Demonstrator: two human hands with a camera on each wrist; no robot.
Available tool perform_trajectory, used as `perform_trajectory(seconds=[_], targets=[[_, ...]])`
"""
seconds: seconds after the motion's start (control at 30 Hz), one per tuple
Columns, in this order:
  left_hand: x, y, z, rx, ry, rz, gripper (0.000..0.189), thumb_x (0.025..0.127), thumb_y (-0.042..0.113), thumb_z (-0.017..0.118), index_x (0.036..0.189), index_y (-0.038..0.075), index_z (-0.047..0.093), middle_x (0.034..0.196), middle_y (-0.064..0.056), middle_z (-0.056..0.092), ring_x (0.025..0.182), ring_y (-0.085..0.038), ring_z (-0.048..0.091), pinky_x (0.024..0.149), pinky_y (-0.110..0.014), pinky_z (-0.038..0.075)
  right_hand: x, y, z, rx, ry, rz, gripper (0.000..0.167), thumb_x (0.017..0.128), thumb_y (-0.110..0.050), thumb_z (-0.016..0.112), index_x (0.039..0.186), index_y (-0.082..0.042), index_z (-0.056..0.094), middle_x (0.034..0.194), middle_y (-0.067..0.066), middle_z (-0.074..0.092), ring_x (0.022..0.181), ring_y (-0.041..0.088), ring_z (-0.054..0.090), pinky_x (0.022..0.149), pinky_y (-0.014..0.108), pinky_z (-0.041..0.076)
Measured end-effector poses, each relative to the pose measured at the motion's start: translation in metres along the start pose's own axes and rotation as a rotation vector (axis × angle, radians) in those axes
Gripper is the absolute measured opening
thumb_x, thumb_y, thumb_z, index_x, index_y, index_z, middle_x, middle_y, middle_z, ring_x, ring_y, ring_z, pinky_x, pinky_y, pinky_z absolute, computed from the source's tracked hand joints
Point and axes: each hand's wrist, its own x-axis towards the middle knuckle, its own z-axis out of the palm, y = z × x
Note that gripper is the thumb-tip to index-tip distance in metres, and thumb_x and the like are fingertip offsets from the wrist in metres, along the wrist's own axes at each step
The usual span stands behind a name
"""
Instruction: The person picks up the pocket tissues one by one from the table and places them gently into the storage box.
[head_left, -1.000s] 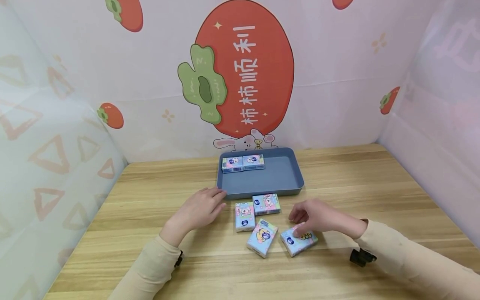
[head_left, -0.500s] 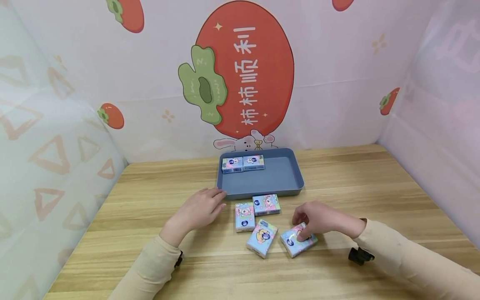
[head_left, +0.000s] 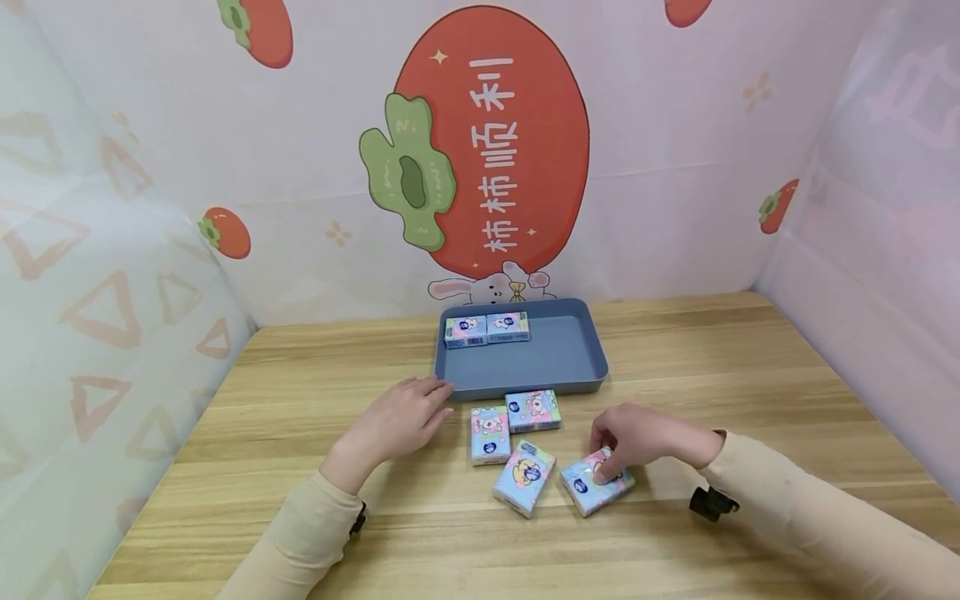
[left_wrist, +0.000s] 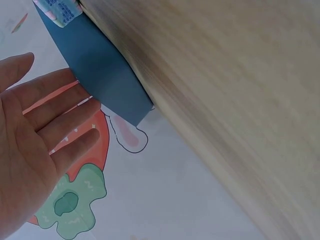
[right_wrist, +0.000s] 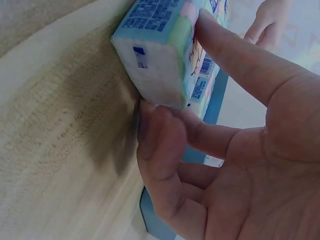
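Note:
With its thumb on the top and curled fingers at the far edge, my right hand (head_left: pixel 641 435) pinches a small blue tissue pack (head_left: pixel 588 492) that lies at an angle on the table. The right wrist view shows the pack's white end (right_wrist: pixel 155 75) between thumb and fingertips. My left hand (head_left: pixel 397 417) has its fingers extended, fingertips right at the front left corner of the blue-grey tray (head_left: pixel 540 367). Its palm (left_wrist: pixel 25 150) faces the left wrist camera and holds nothing. Two tissue packs, a left one (head_left: pixel 465 333) and a right one (head_left: pixel 507 327), lie side by side in the tray's back left.
Between the hands, three more tissue packs lie on the wooden table (head_left: pixel 337 358): one near the tray (head_left: pixel 533 410), one left of it (head_left: pixel 490 437), and a tilted one (head_left: pixel 525 479) in front. A printed cloth backdrop (head_left: pixel 660 225) stands behind the tray.
My right hand has shifted slightly right, its fingers drawing in to the far edge of the tissue pack and its thumb moving along the top. The left hand and the packs stay in place.

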Motion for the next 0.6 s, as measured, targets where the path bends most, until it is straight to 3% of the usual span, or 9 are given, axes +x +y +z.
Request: perform_trajectory(seconds=[0.6], targets=[[0.0001,-0.0008,0.0025,0.004,0.025,0.017,0.039,0.096,0.029,0.054,0.126,0.004,0.061,0.127,-0.014,0.061,0.121,-0.029,0.055,0.106,-0.046,0.041,-0.0010,0.0004,-0.0006,0.031,-0.063,0.023,0.022,0.073,-0.027,0.082,0.083,-0.016,0.065,0.077,-0.003,0.054,0.073,0.013,0.046,0.063,0.026,0.038]])
